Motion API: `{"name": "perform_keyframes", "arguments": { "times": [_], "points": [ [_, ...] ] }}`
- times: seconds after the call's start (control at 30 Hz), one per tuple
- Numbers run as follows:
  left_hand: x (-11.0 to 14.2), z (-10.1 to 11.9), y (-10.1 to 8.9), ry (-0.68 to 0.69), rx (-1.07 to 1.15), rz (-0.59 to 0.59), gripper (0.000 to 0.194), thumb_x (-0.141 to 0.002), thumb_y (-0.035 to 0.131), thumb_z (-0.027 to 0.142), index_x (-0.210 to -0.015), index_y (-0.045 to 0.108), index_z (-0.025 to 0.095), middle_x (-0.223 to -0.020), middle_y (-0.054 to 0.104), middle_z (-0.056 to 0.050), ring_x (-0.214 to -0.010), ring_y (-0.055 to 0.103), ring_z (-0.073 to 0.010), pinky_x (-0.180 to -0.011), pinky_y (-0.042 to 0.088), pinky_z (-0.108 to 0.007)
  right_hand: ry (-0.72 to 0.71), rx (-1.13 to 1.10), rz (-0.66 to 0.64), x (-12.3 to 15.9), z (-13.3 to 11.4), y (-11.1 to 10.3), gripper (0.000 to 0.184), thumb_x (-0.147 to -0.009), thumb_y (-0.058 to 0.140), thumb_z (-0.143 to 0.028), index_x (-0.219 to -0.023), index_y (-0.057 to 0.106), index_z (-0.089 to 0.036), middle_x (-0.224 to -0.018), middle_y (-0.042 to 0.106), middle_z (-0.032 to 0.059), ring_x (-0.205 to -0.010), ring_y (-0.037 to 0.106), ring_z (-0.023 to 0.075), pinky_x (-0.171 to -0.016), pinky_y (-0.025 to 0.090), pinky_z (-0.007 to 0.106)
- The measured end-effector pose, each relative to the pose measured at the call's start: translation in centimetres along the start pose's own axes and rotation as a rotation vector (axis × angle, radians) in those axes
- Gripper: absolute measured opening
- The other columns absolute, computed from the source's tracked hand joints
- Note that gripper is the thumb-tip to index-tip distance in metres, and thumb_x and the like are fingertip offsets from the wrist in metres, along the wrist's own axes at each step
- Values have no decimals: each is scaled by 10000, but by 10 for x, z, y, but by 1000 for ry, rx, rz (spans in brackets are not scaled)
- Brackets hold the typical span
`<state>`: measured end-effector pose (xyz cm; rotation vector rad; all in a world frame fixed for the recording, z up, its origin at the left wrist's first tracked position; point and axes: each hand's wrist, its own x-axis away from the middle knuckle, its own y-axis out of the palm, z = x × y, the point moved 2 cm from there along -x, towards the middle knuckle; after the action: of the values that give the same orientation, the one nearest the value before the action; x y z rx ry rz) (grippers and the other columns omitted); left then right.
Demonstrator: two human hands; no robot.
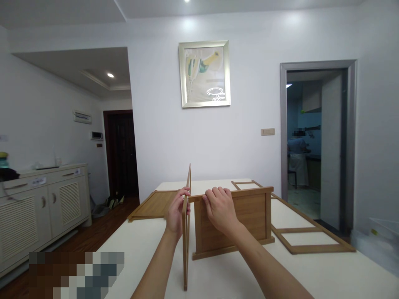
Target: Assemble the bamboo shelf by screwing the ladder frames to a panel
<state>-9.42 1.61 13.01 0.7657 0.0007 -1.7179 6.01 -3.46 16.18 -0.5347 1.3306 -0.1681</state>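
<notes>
My left hand [175, 216] is closed around a narrow wooden side frame [185, 257], which stands upright and almost edge-on to me. My right hand [220, 209] has its fingers wrapped over the top rail of a brown wooden panel [249, 211] with a framed edge. The panel stands on its long side, and the left end of its top rail meets the side frame near my left fingers. Whether the joint there is fully seated, I cannot tell. Lower down, a gap shows between the panel and the side frame.
On the white table [224, 278], another wooden panel [152, 203] lies flat at the left and an open wooden frame [322, 251] at the right. A louvred cabinet [62, 199] stands left. A person [297, 151] is beyond the doorway [283, 124]. Clear plastic [374, 241] sits at right.
</notes>
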Motion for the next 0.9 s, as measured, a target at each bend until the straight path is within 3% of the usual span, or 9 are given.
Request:
{"name": "perform_keyframes", "arguments": {
  "times": [0.9],
  "points": [
    [0, 0, -2, 28, 9, 15, 209, -795, 577, 375, -874, 619, 186, -1305, 530, -53, -515, 483, -23, -441, 368, -192, -3, -7, 1, 0, 0, 0, 259, -982, 397, -264, -779, 544, -196, -790, 555, 45, -741, 425, 180, -757, 262, 335]
  ]
}}
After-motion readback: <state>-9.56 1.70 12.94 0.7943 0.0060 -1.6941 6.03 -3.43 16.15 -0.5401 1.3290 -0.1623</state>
